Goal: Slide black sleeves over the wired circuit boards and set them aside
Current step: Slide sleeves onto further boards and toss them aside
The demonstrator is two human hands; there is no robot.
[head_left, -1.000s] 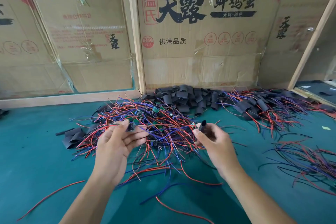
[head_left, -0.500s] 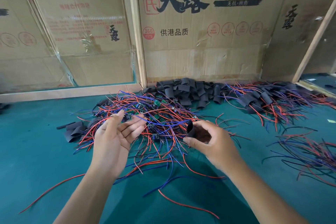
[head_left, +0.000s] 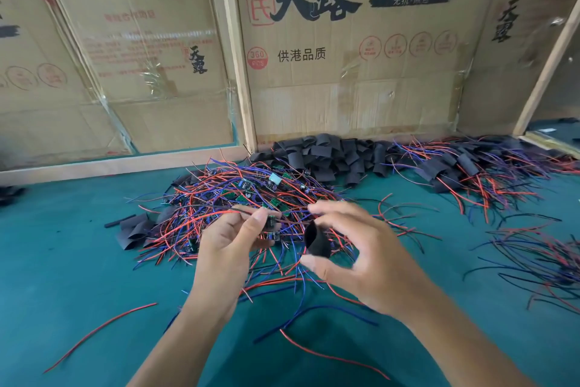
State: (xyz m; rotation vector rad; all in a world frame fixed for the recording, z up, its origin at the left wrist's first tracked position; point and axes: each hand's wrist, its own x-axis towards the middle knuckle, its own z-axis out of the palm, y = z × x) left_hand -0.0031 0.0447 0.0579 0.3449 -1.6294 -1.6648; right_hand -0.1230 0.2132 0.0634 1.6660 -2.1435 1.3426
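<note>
Right hand (head_left: 370,261) pinches 1 black tubular sleeve (head_left: 317,240); left hand (head_left: 232,239) pinches small wired circuit board (head_left: 272,223). Risk: trailing wires snag the sleeve mouth.

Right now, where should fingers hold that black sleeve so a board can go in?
Hold the sleeve by its outer wall near the lower end, coming from the right side, as the right hand does. Its open mouth faces up and left toward the left hand, which pinches a wired board. Light squeezing probably keeps the mouth open.
</note>
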